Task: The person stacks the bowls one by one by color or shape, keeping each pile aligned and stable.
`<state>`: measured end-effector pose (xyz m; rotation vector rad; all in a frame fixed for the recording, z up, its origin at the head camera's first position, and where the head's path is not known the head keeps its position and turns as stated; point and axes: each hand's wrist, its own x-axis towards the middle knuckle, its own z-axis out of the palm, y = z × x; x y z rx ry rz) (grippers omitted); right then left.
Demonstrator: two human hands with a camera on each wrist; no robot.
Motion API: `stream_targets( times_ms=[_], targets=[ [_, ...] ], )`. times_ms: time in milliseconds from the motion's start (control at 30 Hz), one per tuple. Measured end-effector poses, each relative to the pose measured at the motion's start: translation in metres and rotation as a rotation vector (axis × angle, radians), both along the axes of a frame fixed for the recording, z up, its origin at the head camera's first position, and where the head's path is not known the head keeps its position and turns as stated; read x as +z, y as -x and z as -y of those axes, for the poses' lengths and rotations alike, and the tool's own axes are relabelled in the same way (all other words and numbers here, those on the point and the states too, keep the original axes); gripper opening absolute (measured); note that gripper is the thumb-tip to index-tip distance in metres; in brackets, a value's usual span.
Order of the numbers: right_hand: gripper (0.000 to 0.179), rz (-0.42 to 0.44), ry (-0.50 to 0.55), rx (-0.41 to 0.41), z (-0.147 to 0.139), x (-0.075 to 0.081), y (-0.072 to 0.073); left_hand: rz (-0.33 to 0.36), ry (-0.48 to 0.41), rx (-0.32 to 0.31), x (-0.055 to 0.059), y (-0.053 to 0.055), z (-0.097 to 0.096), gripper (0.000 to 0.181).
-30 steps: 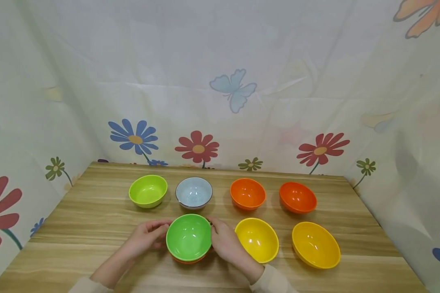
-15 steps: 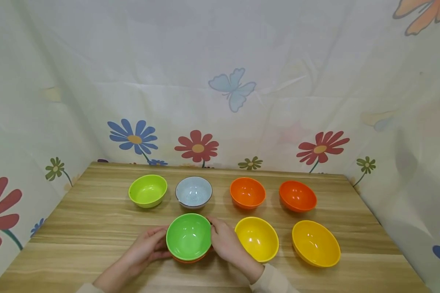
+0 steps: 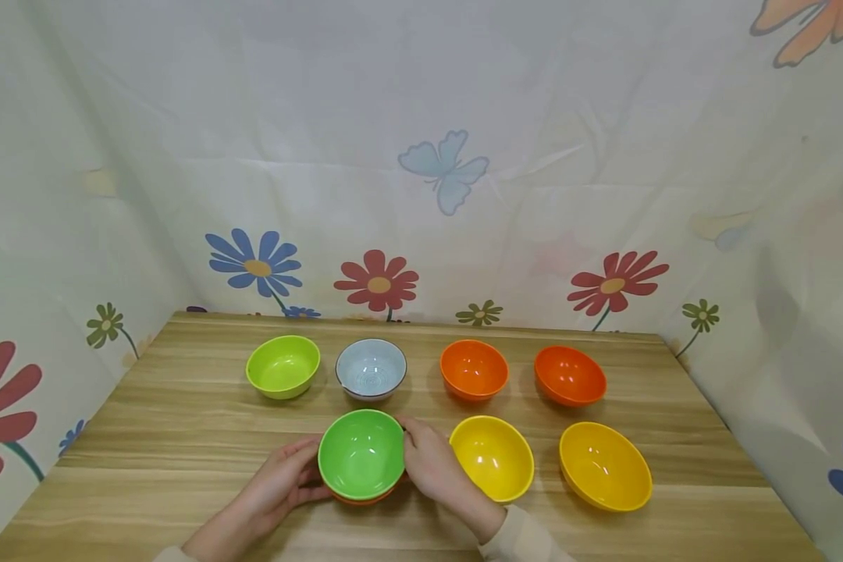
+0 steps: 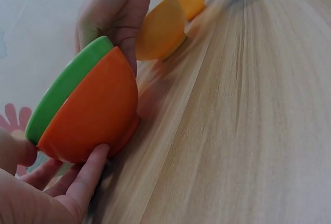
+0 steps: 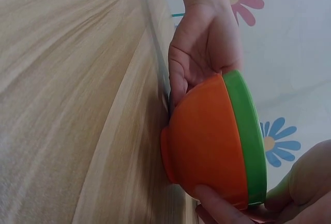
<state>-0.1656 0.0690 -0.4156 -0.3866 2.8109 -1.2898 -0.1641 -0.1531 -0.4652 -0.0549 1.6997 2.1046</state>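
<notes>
A green bowl (image 3: 361, 455) sits nested in an orange bowl (image 4: 95, 113), its green rim standing above the orange one. My left hand (image 3: 281, 482) holds the pair from the left, thumb by the rim and fingers spread under the orange side. From the right, my right hand (image 3: 432, 464) grips the same stack, with a finger (image 5: 220, 203) along the orange wall. The orange bowl's foot is close over the wooden table (image 4: 232, 110) in both wrist views. Just right of my right hand stands a yellow bowl (image 3: 492, 459), partly covered by that hand.
Behind the stack, a lime bowl (image 3: 283, 367), a grey-blue bowl (image 3: 371, 369), an orange bowl (image 3: 474, 371) and a red-orange bowl (image 3: 570, 376) form a row. Another yellow bowl (image 3: 606, 467) stands at the right. A flower-printed cloth (image 3: 309, 179) hangs behind the table.
My left hand has shifted slightly toward me, its fingers going lower around the orange bowl. The bowl stack and my right hand stay nearly in place.
</notes>
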Motion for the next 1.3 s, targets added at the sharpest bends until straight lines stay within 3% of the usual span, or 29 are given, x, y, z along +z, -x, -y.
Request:
stream_targets(
  times_ms=[867, 1300],
  targets=[
    [0.039, 0.051, -0.055, 0.086, -0.008, 0.003, 0.005, -0.012, 0.007, -0.012, 0.001, 0.000, 0.002, 0.052],
    [0.032, -0.059, 0.136, 0.148, -0.015, 0.005, 0.007, -0.014, 0.015, -0.002, 0.002, -0.001, 0.001, 0.052]
  ],
)
